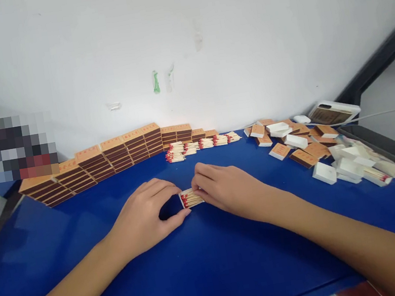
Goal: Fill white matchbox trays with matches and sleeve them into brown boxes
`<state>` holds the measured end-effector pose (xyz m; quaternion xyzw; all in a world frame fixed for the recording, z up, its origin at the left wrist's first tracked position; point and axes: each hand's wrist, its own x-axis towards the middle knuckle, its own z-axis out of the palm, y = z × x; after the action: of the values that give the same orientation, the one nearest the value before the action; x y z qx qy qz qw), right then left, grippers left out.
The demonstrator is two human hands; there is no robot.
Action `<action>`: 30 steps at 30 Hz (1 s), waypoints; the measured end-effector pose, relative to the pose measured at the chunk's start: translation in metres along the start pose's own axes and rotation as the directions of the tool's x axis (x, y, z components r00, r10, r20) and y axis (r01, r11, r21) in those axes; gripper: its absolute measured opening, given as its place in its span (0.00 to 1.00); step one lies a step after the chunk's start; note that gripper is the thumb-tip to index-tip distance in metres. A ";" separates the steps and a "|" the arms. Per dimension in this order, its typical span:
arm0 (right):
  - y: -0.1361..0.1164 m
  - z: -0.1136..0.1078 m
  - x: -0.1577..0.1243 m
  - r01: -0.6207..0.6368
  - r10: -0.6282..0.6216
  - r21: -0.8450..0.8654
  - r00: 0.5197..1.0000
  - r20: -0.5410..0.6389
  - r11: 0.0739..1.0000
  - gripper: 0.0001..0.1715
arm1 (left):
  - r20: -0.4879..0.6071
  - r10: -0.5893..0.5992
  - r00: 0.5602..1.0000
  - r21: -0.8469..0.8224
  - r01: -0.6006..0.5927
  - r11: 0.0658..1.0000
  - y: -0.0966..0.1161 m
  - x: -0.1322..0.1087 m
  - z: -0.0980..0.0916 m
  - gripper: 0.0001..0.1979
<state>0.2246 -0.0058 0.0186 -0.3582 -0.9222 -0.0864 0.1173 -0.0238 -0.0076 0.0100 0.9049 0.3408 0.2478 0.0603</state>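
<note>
A small white matchbox tray [182, 200] filled with red-headed matches [192, 198] lies in the middle of the blue table. My left hand [151, 210] curves around the tray's left end, with fingertips at its far corner and the thumb at its near corner. Over the right end, my right hand [222, 189] has its thumb and fingers pinched together on the matches, hiding that part of the tray. Just beyond the hands, bundles of loose matches [206, 143] lie in a row, their red heads mostly pointing left.
Stacked orange-brown matchboxes [119, 153] line the wall at left. At right lie loose matchbox sleeves [303, 157] and white trays [348, 168], one holding matches. A phone [388, 145], a white power bank-like block [334, 111] and a cable [394, 112] are beside them.
</note>
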 end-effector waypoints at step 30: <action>0.075 0.040 0.022 -0.300 0.303 0.180 0.953 0.007 0.937 0.19 | 0.030 -0.019 0.999 -0.016 0.020 1.000 0.000 -0.001 -0.001 0.12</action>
<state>0.2535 0.0732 -0.0079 -0.4823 -0.8592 0.0121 0.1702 -0.0249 -0.0080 0.0101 0.9046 0.3465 0.2365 0.0752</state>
